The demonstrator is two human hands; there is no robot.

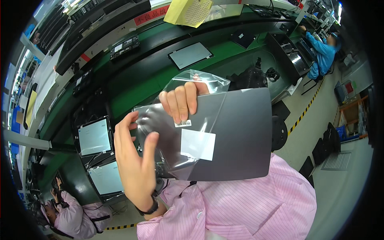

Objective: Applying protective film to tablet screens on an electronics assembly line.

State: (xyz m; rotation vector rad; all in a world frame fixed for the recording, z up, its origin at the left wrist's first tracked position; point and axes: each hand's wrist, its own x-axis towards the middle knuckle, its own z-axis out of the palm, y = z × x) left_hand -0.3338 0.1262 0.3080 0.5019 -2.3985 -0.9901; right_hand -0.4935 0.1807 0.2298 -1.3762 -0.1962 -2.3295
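Note:
A flat dark grey panel, apparently a laptop lid cover (244, 136), is held up in front of me. A clear plastic film (208, 114) lies over its left part and sticks up past its upper edge. My right hand (180, 100) grips the upper edge, its fingers bent down over the front and its thumb hidden. Near those fingertips is a small barcode label (183, 124); below it sits a white square label (198, 145). At the panel's left edge, my left hand (138, 160) has its thumb and fingers apart, the fingertips close to the film's corner.
Behind the panel runs a green workbench (132, 90) bearing a silver-grey screen panel (191, 55) and a dark lid (243, 39). Two lit screens (94, 137) stand at left. A yellow sheet (186, 12) hangs above. Co-workers sit at lower left (76, 216) and far right (323, 52).

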